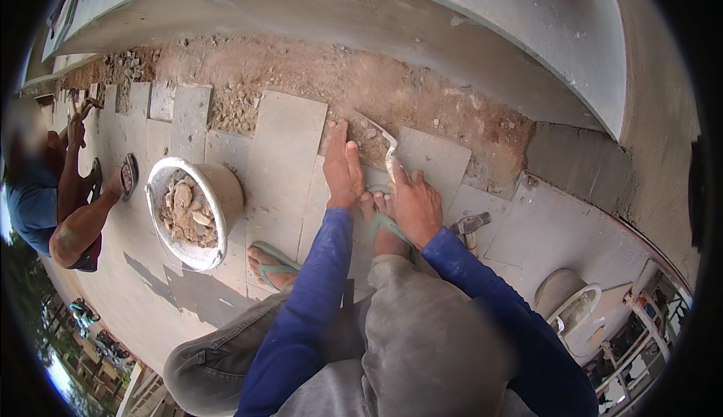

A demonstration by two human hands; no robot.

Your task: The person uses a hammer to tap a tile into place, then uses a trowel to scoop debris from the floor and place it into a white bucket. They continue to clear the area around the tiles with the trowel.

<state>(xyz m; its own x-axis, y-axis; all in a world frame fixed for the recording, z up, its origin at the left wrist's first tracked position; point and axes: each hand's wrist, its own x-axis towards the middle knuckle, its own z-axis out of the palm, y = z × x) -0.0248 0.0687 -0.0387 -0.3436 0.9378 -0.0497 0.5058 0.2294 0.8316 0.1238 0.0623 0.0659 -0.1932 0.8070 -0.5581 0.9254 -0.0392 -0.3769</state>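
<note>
Right hand (416, 200) grips the trowel (392, 147); left hand (344, 175) is unclenched beside the slab (286, 137). Blade should stay flat, levelling the soil (370, 150) evenly.

And there, far left, a co-worker (34, 210) in blue crouches; lower down, a motorbike (83, 315) near green trees (28, 285)! Up top, a pale ledge (527, 25); lower right, a bucket (557, 287)!

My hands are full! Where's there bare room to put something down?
The big tile between the left bucket and left hand looks bare; so does the slab between the hammer and right bucket. It's crowded where the left hand, right hand, trowel and right foot bunch together.
</note>
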